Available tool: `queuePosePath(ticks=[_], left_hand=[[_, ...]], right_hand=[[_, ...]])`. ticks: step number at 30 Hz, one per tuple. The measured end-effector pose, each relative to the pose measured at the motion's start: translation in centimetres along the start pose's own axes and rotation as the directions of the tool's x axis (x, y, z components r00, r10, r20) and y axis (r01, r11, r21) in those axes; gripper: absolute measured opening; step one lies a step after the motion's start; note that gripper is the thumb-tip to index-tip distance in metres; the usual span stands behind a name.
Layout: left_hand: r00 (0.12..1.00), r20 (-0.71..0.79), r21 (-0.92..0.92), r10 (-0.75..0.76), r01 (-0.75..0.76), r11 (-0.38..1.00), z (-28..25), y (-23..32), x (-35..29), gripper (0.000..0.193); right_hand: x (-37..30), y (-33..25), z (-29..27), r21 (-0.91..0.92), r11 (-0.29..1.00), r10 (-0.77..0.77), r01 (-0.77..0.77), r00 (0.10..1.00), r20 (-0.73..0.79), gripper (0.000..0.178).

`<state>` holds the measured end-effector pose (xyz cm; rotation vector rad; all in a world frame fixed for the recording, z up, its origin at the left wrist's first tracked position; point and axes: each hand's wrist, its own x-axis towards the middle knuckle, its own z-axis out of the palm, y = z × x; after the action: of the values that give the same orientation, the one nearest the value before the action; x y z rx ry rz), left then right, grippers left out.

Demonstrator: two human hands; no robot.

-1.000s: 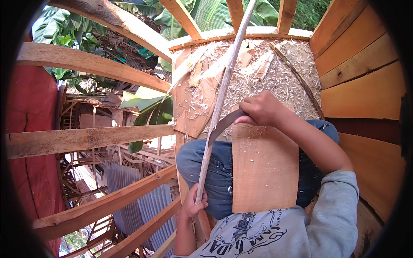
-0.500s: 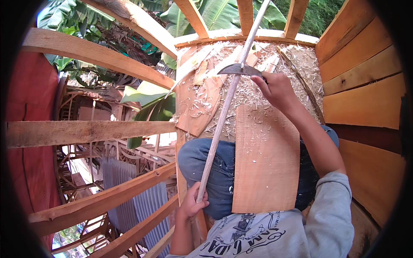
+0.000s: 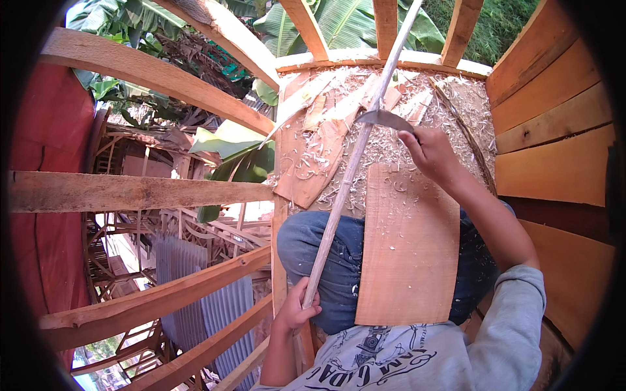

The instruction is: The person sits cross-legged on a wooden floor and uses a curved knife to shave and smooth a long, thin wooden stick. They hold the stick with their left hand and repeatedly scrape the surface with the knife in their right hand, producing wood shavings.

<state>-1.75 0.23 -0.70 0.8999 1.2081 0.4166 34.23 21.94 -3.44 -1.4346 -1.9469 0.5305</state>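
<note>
One left hand (image 3: 298, 306) tight around a pale pole (image 3: 340, 201), right hand (image 3: 432, 151) tight around a curved knife (image 3: 394, 121)

Makeshift woodworking spot, open to the outdoors. Evidence: curly wood shavings (image 3: 479, 107) scattered ahead of the left hand (image 3: 298, 307) and around the right hand (image 3: 432, 154); plank wall (image 3: 554, 166) to the right of both; spaced timber rails (image 3: 143, 193) to their left, corrugated sheets (image 3: 225, 303) visible through the gaps; big green leaves (image 3: 342, 32) farthest ahead.
</note>
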Motion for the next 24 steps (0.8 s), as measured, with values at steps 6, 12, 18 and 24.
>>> queuePosePath(ticks=[6,12,18,24], left_hand=[[1.0,0.002,0.036,-0.013,0.013,0.999,-0.3,-0.5,-0.1,0.049],[0.999,-0.049,0.127,-0.005,0.011,0.992,0.1,-0.3,-0.1,0.047],[0.994,-0.107,0.234,-0.011,0.036,0.972,0.5,-0.3,-0.4,0.047],[0.983,-0.177,0.348,0.041,0.023,0.937,1.5,-0.3,-0.4,0.045]], right_hand=[[-0.8,-0.6,1.5,0.052,0.985,-0.171,0.167,0.982,0.079,0.046],[-0.9,-1.3,0.8,0.048,0.988,-0.151,0.15,0.988,0.029,0.045],[1.7,-0.9,-1.2,0.161,0.956,0.244,-0.247,0.969,0.041,0.047],[-1.7,-2.6,0.2,-0.033,0.986,-0.156,0.166,0.965,0.211,0.049]])
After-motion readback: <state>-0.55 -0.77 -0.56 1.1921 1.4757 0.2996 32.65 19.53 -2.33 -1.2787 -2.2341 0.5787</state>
